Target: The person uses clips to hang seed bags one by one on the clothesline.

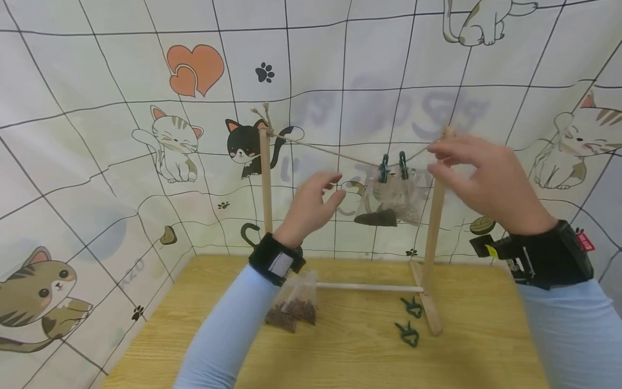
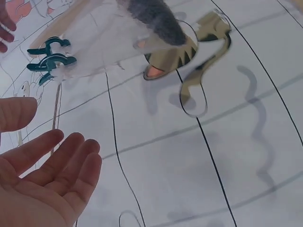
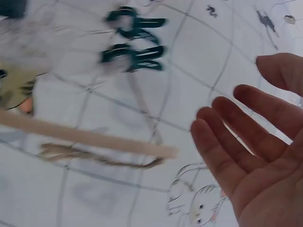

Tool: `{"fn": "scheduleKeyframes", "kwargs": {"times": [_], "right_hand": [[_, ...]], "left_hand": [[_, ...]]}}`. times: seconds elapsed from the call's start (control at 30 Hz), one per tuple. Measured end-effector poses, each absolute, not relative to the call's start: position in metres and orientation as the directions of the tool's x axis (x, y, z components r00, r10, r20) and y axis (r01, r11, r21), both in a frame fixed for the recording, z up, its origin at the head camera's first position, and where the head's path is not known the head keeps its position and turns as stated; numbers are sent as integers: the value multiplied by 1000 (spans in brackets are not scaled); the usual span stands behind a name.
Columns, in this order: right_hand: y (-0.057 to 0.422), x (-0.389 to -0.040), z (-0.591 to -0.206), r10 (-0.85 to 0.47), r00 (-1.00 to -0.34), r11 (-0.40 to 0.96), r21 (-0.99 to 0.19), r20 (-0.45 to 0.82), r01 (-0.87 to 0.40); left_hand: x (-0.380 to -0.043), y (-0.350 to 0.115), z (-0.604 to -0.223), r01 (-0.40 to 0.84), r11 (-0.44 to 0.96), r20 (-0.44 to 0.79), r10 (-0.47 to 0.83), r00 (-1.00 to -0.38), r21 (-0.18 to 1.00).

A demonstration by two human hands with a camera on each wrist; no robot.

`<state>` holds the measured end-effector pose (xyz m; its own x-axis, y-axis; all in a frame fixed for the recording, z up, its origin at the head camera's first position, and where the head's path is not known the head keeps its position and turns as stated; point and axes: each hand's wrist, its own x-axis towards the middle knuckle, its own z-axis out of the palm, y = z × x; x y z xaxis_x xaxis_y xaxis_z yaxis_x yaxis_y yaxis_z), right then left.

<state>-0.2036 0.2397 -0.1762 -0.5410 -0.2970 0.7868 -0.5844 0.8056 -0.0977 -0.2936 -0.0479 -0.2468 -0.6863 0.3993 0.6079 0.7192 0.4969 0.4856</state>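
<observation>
Left hand point(image 1: 310, 209) and right hand point(image 1: 492, 183) are apart, fingers relaxed and grasping nothing. Between them, two green clips point(image 1: 403, 165) hang clear bags point(image 1: 379, 201) from a string point(image 1: 323, 149); below the left hand, more filled bags point(image 1: 302, 307) rest on the surface point(image 1: 350, 351).

In the head view, the lower end of the left post point(image 1: 265, 181) is hidden by the left wristband point(image 1: 274, 259), and part of the right post point(image 1: 434, 227) is covered by the right hand point(image 1: 495, 186). The left hand point(image 2: 47, 189) is cropped by its wrist view's edges. The clips point(image 3: 149, 51) are blurred; the contents of the hanging bags point(image 1: 407, 202) cannot be identified.
</observation>
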Motion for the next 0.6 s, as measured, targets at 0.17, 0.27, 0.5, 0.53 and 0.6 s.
{"fn": "scheduleKeyframes", "kwargs": {"times": [0.17, 0.27, 0.5, 0.53, 0.6], "right_hand": [[259, -206, -229, -239, -406, 793, -65, 882, -606], [266, -210, -259, -212, -366, 794, -59, 906, -605], [265, -215, -319, -135, -394, 793, -139, 909, -593], [264, -216, -326, -128, -400, 790, -151, 908, -594], [263, -216, -341, -118, -417, 789, -170, 901, -591]], "left_hand": [[-284, -71, -272, 762, 544, 705, 381, -598, 351], [-278, -79, -290, 767, 571, 746, 364, -557, 294], [-267, -90, -330, 765, 613, 816, 333, -473, 194], [-265, -91, -336, 764, 617, 819, 331, -468, 187], [-262, -92, -347, 756, 632, 827, 325, -459, 171]]}}
